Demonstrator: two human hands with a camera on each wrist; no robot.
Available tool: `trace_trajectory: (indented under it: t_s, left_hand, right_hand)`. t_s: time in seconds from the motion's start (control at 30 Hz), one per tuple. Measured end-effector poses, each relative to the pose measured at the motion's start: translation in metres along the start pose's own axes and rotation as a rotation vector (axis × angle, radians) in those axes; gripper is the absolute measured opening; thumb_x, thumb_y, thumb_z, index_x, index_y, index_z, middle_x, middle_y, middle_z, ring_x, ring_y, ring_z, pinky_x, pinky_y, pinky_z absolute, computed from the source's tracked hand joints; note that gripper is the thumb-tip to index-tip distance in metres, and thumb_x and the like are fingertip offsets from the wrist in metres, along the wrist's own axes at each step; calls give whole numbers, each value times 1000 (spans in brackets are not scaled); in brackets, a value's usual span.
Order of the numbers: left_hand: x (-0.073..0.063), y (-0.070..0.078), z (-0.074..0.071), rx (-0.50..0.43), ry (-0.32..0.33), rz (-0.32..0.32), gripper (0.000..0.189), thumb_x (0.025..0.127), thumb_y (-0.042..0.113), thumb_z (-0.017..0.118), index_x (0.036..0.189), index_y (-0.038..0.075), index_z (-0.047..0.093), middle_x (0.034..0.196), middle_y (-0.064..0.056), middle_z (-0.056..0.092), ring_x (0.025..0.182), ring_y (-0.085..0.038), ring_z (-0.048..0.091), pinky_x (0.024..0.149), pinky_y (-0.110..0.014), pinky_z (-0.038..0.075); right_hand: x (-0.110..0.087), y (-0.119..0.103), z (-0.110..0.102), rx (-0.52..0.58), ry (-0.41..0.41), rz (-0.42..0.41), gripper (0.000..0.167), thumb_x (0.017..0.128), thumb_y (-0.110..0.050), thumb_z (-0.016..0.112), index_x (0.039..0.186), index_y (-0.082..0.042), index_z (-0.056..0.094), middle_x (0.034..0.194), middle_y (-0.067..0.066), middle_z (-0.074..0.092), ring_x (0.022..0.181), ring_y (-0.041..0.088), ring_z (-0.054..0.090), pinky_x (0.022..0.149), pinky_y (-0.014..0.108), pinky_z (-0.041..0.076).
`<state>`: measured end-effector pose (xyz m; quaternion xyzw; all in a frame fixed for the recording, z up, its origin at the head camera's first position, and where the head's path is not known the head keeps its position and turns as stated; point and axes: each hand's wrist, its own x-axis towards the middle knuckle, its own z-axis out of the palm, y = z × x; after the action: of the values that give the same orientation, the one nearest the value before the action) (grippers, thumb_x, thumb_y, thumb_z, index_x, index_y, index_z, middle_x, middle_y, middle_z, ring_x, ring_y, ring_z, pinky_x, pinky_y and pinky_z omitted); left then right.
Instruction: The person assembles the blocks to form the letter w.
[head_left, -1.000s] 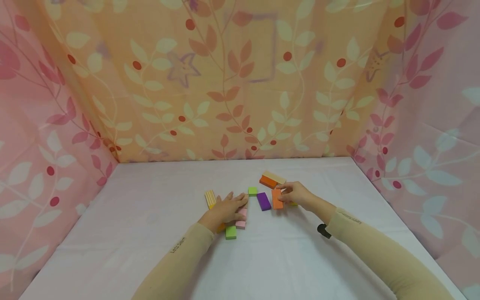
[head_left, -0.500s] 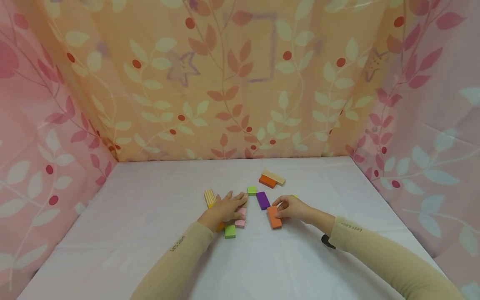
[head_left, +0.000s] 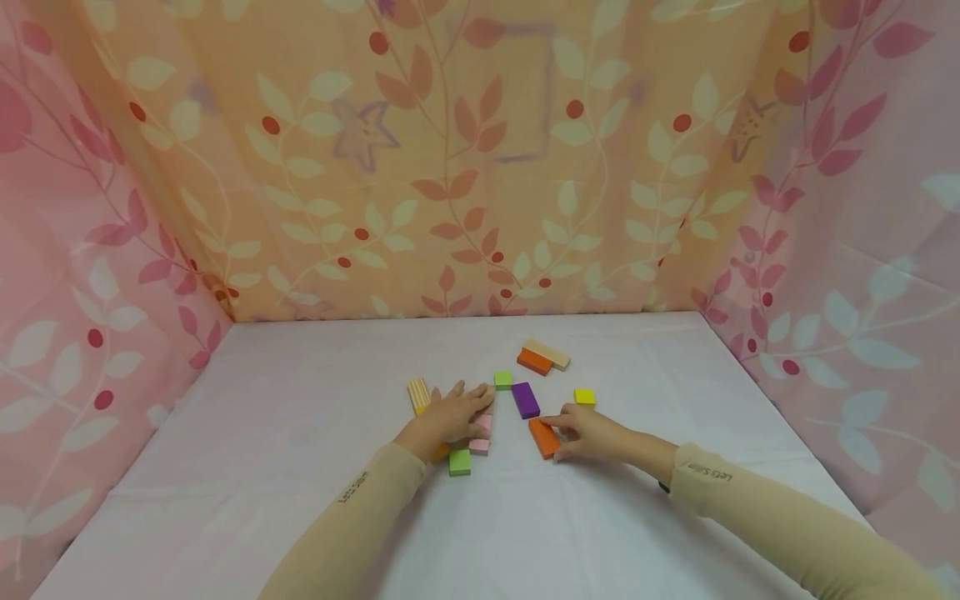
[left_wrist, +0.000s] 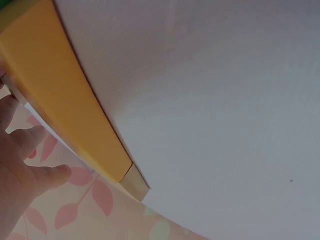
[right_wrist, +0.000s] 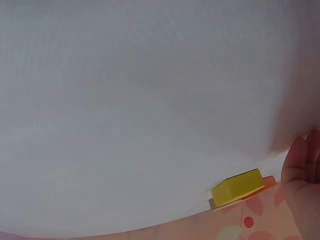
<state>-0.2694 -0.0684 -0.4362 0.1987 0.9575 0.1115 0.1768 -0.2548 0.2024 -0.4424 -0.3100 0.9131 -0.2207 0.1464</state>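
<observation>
Orange now fills the spot just nearer than the purple block (head_left: 527, 401): the orange block (head_left: 543, 439), a second ago to its right, lies on the table (head_left: 300, 383) — pinched between the right hand's (head_left: 588, 433) fingers. Left hand (head_left: 447, 419) stays spread over pink blocks (head_left: 479, 447).

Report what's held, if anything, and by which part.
Right hand seemingly pinches the orange block by its two short ends; left hand grips nothing visibly.

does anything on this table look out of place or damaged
Nothing visible looks spilled or damaged. The purple block and the orange block at the right hand lie slanted, and the yellow block sits apart, but that scatter alone doesn't seem odd.
</observation>
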Motion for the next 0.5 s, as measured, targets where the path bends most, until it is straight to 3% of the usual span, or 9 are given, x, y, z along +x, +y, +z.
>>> trace_trajectory:
  t_s: [0.2, 0.5]
  left_hand:
    - [-3, 2, -2, 8, -2, 0, 75, 88, 45, 63, 153, 25, 32, 160, 3, 23, 147, -33, 11, 111, -65, 6]
    - [-5, 4, -3, 15, 4, 8, 74, 89, 45, 62, 154, 24, 32, 160, 2, 23, 147, -33, 10, 111, -65, 7]
  right_hand:
    - [2, -2, 2, -47, 26, -44, 62, 81, -31, 79, 133, -3, 59, 79, -1, 41, 70, 10, 38, 59, 22, 31]
    - [6, -4, 2, -27, 20, -11, 61, 81, -30, 79, 133, -4, 60, 76, 0, 43, 68, 10, 40, 57, 22, 31]
